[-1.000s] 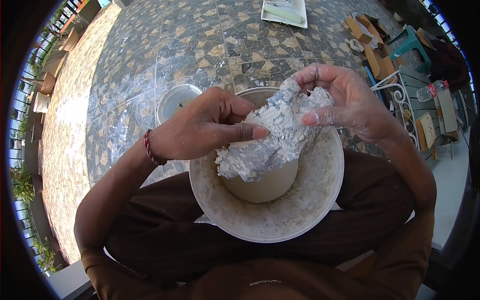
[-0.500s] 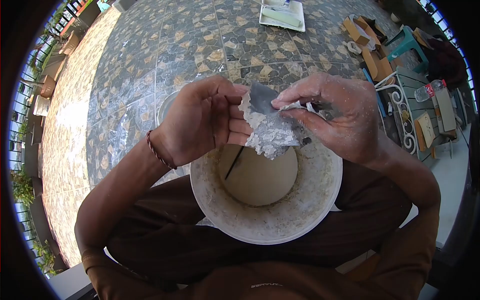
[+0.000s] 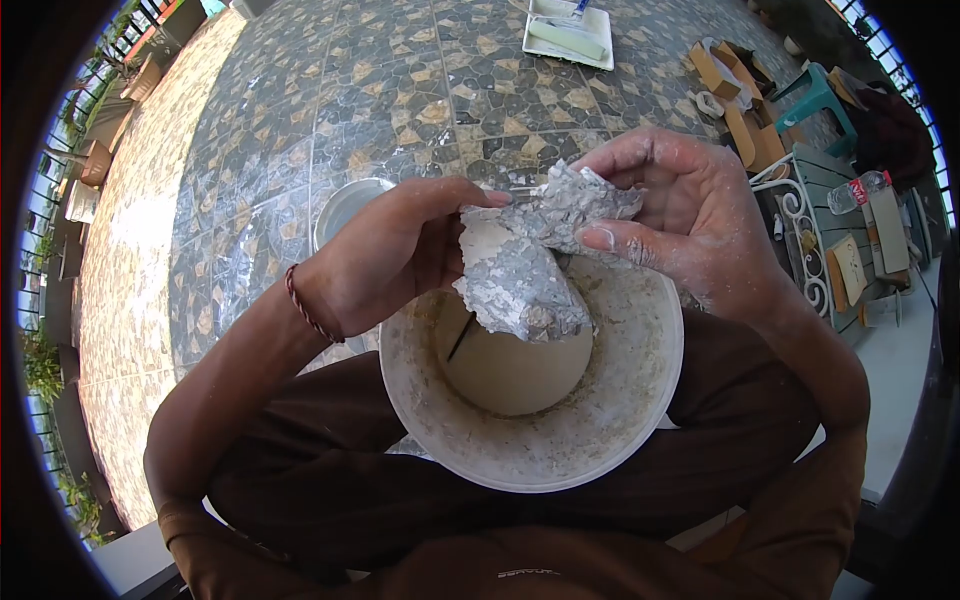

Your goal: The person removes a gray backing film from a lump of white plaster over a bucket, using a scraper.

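A crumpled, flaky grey-white sheet [image 3: 520, 280] hangs between both hands, above a round whitish bucket [image 3: 530, 465]. My left hand [image 3: 400, 250] grips its left edge, thumb on top and the other fingers mostly hidden behind. Dusted with white powder, my right hand [image 3: 690, 225] pinches the bunched upper right part between thumb and fingers. Inside the bucket lies pale beige liquid [image 3: 515, 370], with a thin dark stick [image 3: 461, 338] at its left side.
Beyond my left hand stands a round container [image 3: 345, 205]. A white tray [image 3: 568, 50] with a roller lies on the tiled floor ahead. Cardboard boxes [image 3: 750, 130], a green stool [image 3: 825, 105] and a slatted bench [image 3: 820, 180] with a bottle [image 3: 858, 191] are at the right.
The sheet has turned over, its smooth grey face no longer showing, and its upper part is bunched towards the right. My left fingers have closed on its edge; my right hand has opened wider around it.
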`<act>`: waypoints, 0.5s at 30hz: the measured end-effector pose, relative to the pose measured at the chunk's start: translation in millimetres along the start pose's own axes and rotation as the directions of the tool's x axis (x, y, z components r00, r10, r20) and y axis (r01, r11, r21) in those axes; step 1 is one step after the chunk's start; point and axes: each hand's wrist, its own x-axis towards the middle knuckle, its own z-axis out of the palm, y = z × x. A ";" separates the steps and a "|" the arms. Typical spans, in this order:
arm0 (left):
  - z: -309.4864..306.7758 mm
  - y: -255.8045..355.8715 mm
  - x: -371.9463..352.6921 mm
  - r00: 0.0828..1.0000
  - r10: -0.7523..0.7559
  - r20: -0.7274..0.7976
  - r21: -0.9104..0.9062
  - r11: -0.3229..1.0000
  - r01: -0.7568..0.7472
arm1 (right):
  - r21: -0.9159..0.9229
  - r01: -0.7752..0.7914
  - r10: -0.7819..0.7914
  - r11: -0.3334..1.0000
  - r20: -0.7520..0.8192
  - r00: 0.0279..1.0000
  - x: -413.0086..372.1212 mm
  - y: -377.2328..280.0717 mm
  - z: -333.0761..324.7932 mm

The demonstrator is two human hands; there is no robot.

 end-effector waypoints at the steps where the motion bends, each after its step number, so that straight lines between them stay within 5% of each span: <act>1: 4.6 2.5 -1.4 1.000 -0.003 0.003 0.001 1.000 0.003 | 0.031 -0.025 0.025 0.999 0.001 1.000 0.7 -1.9 0.6; 3: 12.5 5.0 -4.6 1.000 -0.009 0.008 -0.030 1.000 0.009 | 0.063 -0.048 0.048 0.997 0.003 0.999 1.1 -2.4 0.9; 5: 13.0 4.7 -4.1 0.996 0.051 0.068 -0.015 0.999 -0.050 | -0.328 0.250 -0.267 0.911 -0.005 0.964 -0.1 -2.0 1.7; 6: 13.3 4.7 -3.5 0.985 0.110 0.129 -0.005 0.994 -0.111 | -0.330 0.250 -0.267 0.910 -0.005 0.964 -1.3 -3.1 1.3; 8: 17.3 5.9 -2.8 0.986 0.118 0.118 -0.035 0.993 -0.115 | -0.679 0.485 -0.472 0.551 0.226 0.852 -4.0 -6.4 -0.1; 9: 18.7 6.5 -2.4 0.987 0.123 0.106 -0.064 0.991 -0.117 | -0.705 0.543 -0.536 0.457 0.269 0.800 -3.8 -3.1 2.2; 13: 13.9 7.1 0.1 0.987 0.116 0.110 -0.054 0.992 -0.110 | -0.700 0.577 -0.542 0.420 0.317 0.779 -1.6 -4.0 8.2; 15: 5.5 8.8 -0.4 0.976 0.155 0.154 -0.052 0.988 -0.149 | -0.645 0.525 -0.455 0.556 0.292 0.841 -0.7 -10.4 4.9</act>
